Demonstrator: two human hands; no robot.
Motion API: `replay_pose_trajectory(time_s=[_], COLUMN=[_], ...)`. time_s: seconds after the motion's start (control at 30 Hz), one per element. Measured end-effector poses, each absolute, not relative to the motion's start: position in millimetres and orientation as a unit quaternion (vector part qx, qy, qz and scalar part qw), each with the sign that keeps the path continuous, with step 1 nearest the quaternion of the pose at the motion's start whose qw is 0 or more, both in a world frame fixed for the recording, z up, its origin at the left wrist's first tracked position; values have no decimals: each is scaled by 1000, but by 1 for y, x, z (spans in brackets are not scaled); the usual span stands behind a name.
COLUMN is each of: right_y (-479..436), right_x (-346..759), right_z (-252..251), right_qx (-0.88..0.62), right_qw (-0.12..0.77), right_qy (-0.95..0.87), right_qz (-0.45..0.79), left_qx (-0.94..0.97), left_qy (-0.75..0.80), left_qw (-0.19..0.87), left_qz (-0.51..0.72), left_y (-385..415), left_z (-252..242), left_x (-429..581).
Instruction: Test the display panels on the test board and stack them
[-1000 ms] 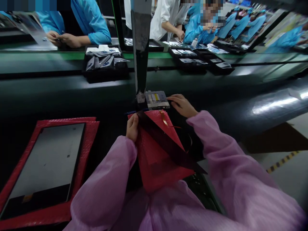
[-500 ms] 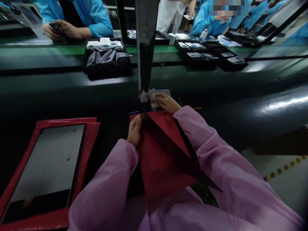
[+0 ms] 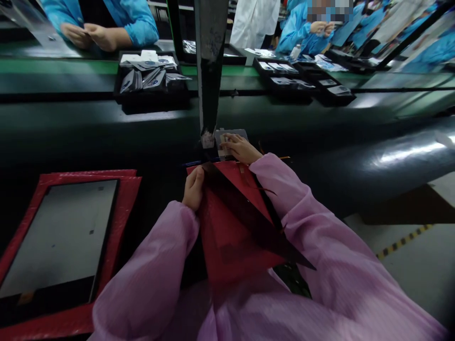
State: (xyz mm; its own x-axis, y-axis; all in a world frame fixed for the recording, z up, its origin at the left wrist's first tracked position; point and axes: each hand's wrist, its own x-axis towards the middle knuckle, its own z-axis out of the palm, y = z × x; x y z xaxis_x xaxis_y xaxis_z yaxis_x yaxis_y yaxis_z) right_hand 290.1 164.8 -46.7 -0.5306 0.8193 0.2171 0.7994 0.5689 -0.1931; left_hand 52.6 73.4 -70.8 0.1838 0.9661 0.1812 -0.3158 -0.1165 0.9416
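My left hand [image 3: 194, 188] is closed on the upper left corner of a dark, thin sheet [image 3: 245, 208], thumb on top. The sheet runs slantwise across a red plastic sleeve [image 3: 227, 246], its pointed end near my right forearm. My right hand [image 3: 241, 148] reaches beyond the sleeve to a small clear plastic box [image 3: 240, 133] at the foot of a post. Its fingers are bent over the box; whether they hold anything small is hidden. Thin orange strips [image 3: 265, 190] stick out at the sleeve's right side.
At left, a grey flat panel [image 3: 67, 227] with a black border lies on red sleeves [image 3: 124, 203]. A metal post [image 3: 209, 80] rises ahead. Beyond it, black trays [image 3: 151, 97] of small flat parts sit along the line. Co-workers in blue sleeves [image 3: 140, 23] sit opposite.
The whole view has shifted slightly, so everything appears a little further left and up. My hands keep nearly the same pose. The co-worker opposite has changed hand position.
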Motion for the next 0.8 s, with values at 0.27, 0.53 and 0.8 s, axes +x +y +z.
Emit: replay_pose_trajectory(time_s=[0.27, 0.53, 0.8], right_y=[170, 174, 172], right_x=[295, 300, 300], right_z=[-52, -59, -59], right_qx=[-447, -438, -444], right_qw=[169, 193, 199], right_qy=[-877, -876, -871], right_qz=[42, 51, 61], left_qx=[496, 482, 489], left_qy=[315, 307, 309], left_qw=[594, 598, 602], left_qz=[549, 562, 551], left_y=[77, 76, 76], left_z=[-70, -60, -59], left_x=[53, 54, 54])
